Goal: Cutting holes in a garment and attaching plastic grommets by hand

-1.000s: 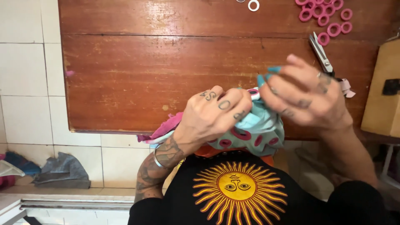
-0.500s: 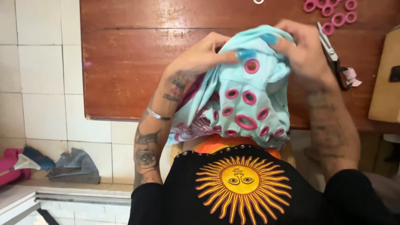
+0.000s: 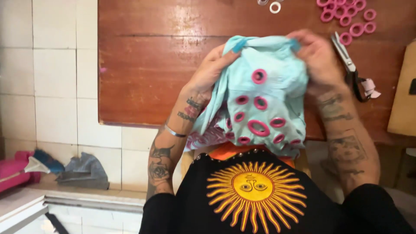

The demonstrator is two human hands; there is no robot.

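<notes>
A light blue cloth (image 3: 264,99) with several pink rings sewn onto it hangs in front of me over the wooden tabletop (image 3: 147,65). My left hand (image 3: 212,71) grips its upper left edge. My right hand (image 3: 318,58) pinches the upper right edge. The cloth is spread between both hands, its lower part draping down toward my lap, above my black shirt with a yellow sun print (image 3: 253,190).
Loose pink rings (image 3: 346,17) and white rings (image 3: 274,6) lie at the far edge of the tabletop. Scissors (image 3: 349,65) rest just right of my right hand. A tan board (image 3: 403,95) stands at right. Grey cloth (image 3: 84,171) and pink items (image 3: 15,171) sit on the tiled floor, left.
The cloth was bunched between my hands a second ago; both hands have since lifted and pulled apart, spreading it open so the ringed face shows.
</notes>
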